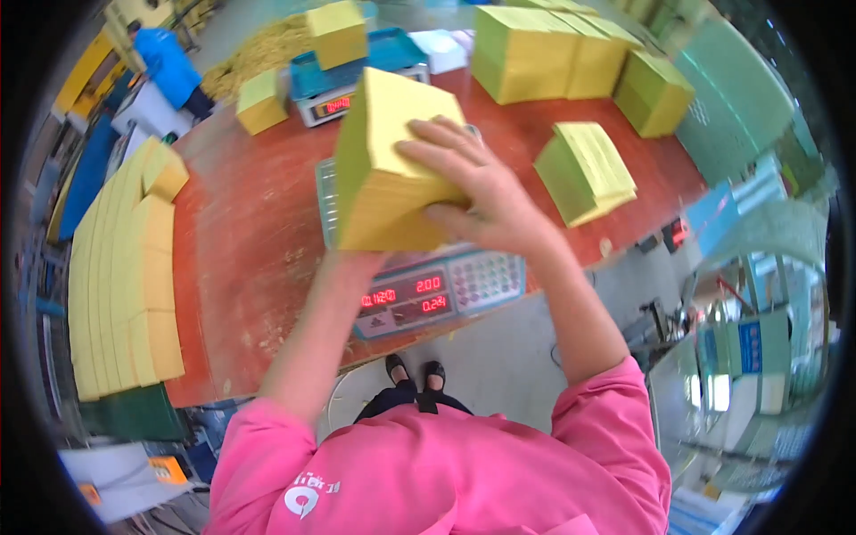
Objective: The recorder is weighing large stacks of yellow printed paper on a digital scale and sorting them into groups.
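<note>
A thick, block-shaped stack of yellow paper sheets is held up over the near weighing scale, hiding most of its pan. My right hand lies against the top and right side of the stack, its fingers slightly apart and its thumb lower down. From below, my left hand reaches under the stack; its fingers are hidden behind the paper. Red digits glow on the near scale's panel, beside a keypad.
Another scale behind carries a yellow stack on its blue tray. Long rows of yellow stacks line the red table's left edge. More blocks stand at the back right, and one stack leans nearer. A person in blue is far left.
</note>
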The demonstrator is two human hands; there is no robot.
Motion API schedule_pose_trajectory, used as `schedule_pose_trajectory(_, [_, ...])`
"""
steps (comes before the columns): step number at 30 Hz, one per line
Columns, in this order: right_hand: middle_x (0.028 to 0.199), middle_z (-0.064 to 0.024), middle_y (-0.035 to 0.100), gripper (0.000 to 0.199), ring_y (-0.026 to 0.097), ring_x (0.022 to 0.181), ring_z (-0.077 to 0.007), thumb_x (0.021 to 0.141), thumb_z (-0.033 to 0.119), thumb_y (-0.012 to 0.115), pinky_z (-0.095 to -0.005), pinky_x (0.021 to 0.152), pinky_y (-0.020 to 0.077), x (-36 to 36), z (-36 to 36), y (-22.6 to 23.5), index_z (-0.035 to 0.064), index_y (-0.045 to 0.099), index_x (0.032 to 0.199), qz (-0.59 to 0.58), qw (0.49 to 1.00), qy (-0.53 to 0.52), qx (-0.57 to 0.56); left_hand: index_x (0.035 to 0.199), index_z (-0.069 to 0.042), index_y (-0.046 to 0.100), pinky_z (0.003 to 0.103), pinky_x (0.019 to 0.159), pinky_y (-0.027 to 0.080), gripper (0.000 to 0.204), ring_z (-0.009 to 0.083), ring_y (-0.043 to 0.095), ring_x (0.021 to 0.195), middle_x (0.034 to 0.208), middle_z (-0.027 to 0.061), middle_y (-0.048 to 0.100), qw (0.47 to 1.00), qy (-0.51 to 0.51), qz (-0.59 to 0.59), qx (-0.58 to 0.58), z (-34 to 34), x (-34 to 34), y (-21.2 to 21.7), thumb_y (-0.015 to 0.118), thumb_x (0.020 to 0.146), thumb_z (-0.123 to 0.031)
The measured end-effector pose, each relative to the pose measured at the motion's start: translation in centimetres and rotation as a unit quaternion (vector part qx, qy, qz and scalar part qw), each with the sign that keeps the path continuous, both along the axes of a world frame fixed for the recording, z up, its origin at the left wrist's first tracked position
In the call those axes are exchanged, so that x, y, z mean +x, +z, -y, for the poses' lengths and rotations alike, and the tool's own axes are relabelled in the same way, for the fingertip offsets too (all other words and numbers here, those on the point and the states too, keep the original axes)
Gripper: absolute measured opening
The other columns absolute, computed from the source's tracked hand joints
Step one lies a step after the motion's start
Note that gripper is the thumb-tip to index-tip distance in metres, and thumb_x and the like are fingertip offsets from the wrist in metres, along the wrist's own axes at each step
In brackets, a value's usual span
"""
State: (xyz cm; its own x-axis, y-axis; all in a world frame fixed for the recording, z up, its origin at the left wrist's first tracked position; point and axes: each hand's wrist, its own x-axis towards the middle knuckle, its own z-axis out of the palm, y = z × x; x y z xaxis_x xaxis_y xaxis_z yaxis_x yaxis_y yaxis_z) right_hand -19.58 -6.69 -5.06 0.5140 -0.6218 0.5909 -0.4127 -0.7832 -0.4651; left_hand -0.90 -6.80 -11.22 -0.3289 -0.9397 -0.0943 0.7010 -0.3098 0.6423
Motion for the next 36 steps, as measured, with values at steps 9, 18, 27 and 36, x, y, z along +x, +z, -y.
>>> schedule_pose_trajectory(9, [0.144, -0.0080, 0.048, 0.065, 0.036, 0.139, -0.0347, 0.069, 0.005, 0.064, -0.0489, 0.111, 0.0338, 1.2, 2.9, -0.1, 0.0164, 0.057, 0.132, -0.192, 0.980, 0.051, 0.029, 0.136, 0.001, 0.045, 0.047, 0.099, 0.049, 0.056, 0.0340, 0.053, 0.124, 0.136, 0.0239, 0.051, 0.956, -0.111, -0.119, 0.242, -8.5, 8.0, -0.9, 0.035, 0.103, -0.043])
schedule_pose_trajectory(18, [0.118, -0.0185, 0.065, 0.050, 0.059, 0.115, -0.0399, 0.067, 0.010, 0.064, -0.0455, 0.100, 0.0436, 4.2, -4.4, 1.0, -0.0016, 0.064, 0.116, 0.116, 0.988, 0.037, 0.096, 0.123, 0.002, 0.055, 0.040, 0.087, 0.052, 0.045, 0.0276, 0.064, 0.103, 0.116, 0.0192, 0.064, 0.973, 0.032, 0.215, 0.073, -6.1, 18.4, -1.4, 0.043, 0.101, -0.036])
schedule_pose_trajectory(27, [0.100, -0.0152, 0.071, 0.031, 0.067, 0.093, -0.0243, 0.082, 0.014, 0.058, -0.0337, 0.086, 0.0503, 4.4, -14.4, -8.2, -0.0055, 0.068, 0.104, 0.268, 0.872, 0.016, 0.411, 0.111, 0.002, 0.063, 0.030, 0.088, 0.048, 0.026, 0.0222, 0.063, 0.102, 0.111, 0.0128, 0.065, 0.781, 0.220, 0.569, -0.129, -2.9, 18.7, -7.0, 0.060, 0.092, -0.015])
schedule_pose_trajectory(36, [0.093, -0.0114, 0.068, 0.022, 0.064, 0.091, -0.0172, 0.088, 0.002, 0.048, -0.0310, 0.087, 0.0474, -6.1, -11.3, -9.5, -0.0056, 0.065, 0.100, 0.523, 0.785, -0.143, 0.300, 0.120, 0.000, 0.060, 0.034, 0.099, 0.041, 0.032, 0.0222, 0.057, 0.109, 0.117, 0.0111, 0.060, 0.758, 0.235, 0.599, 0.104, -7.5, 22.6, -10.9, 0.054, 0.096, -0.020])
